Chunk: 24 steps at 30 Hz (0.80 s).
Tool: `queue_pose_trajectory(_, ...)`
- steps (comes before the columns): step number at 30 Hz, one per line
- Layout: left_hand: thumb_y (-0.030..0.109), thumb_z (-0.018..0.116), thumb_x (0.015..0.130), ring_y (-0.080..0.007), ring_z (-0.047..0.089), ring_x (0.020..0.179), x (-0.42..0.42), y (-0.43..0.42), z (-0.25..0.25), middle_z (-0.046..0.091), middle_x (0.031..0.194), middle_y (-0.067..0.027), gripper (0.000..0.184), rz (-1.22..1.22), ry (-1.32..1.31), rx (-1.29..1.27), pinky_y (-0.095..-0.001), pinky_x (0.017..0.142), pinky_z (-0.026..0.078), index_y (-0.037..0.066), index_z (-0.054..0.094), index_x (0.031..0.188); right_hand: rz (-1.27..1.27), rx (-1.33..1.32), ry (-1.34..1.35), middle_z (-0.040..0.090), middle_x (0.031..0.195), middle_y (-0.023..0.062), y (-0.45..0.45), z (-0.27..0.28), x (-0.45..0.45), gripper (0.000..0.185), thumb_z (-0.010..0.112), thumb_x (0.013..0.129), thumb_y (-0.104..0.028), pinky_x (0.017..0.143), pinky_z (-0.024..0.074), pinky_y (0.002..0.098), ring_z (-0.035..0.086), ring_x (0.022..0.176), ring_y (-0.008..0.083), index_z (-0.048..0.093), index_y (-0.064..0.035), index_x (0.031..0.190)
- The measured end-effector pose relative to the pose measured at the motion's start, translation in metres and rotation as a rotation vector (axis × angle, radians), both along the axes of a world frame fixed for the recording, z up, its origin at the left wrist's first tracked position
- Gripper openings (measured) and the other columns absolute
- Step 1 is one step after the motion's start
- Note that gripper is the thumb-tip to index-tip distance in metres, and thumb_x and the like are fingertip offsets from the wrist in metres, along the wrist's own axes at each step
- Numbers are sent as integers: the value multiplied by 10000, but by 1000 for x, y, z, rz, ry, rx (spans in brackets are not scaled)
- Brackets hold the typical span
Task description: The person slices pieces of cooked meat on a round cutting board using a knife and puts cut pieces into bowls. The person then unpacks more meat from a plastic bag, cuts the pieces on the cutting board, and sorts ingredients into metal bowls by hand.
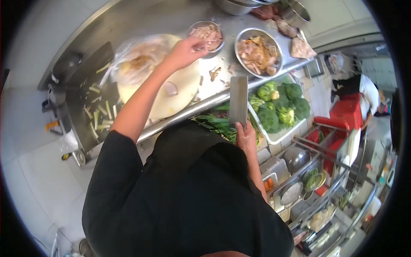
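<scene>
Sliced meat (210, 32) lies pale pink in a metal bowl (221, 43).

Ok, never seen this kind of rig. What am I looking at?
No machine here: just a person's two bare hands. The single picture comes from a camera worn on their head, looking forward and down, so the dark-clothed torso fills the bottom.

The left hand is at a small bowl of cut meat. The right hand holds a cleaver, blade pointing away from the body.

On the steel table are a round board with a plastic bag on it, and a larger bowl of meat pieces. Broccoli sits in a white crate beside the table.
</scene>
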State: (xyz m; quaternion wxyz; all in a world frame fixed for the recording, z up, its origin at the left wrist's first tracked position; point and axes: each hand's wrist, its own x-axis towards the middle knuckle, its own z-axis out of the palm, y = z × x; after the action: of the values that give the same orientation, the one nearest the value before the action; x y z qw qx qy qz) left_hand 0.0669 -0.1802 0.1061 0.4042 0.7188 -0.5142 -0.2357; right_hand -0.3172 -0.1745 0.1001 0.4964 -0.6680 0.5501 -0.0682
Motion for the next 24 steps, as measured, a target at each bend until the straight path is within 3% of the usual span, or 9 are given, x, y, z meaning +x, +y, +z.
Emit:
queue_pose_trajectory(2,247,782,863,-332,687,1123,20,73,-29,707,1216,-165,465,90,39,182,-410,994,535,24,692,1260,123,-56,69,670,738,190,0,10,15,298,619,1022,-266,598,529,430,682,605,310,635,16,1118)
queue_pose_trajectory(5,169,790,847,-335,629,1225,-7,144,-53,660,1303,-164,424,172,44,322,-411,1051,503,44,698,1241,333,-172,-10,708,905,275,0,-3,30,321,625,1018,-273,754,538,486,703,849,454,630,33,1111)
queue_pose_trajectory(8,79,796,832,-322,608,1247,-32,169,-80,596,1389,-143,415,140,-3,183,-401,1072,487,59,699,1235,394,-77,-33,690,1040,316,5,-2,59,331,634,1009,-271,857,509,523,634,1036,522,623,42,1115)
queue_pose_trajectory(12,85,796,834,-327,613,1240,-49,179,-93,579,1404,-130,386,229,93,9,-381,1064,498,85,706,1209,449,68,95,666,1023,342,12,4,91,332,620,1011,-271,846,504,539,621,1031,527,615,49,1098)
queue_pose_trajectory(15,105,786,845,-315,631,1197,-52,178,-81,607,1353,-146,324,208,-19,40,-366,1017,516,51,707,1154,512,-46,77,665,983,346,21,9,103,336,605,1019,-273,837,495,553,621,1013,534,607,59,1067)
queue_pose_trajectory(18,115,771,855,-328,645,1093,-49,167,-76,641,1222,-150,268,169,-178,-89,-390,933,530,29,697,1098,479,3,108,665,928,346,31,10,109,328,594,1021,-265,817,489,577,628,968,542,599,62,1035)
queue_pose_trajectory(24,131,782,835,-344,615,926,-41,160,-70,577,983,-138,277,57,-244,-23,-424,798,516,18,664,1059,524,-202,127,660,854,351,52,23,113,294,571,1027,-249,784,490,619,637,870,557,588,45,1017)
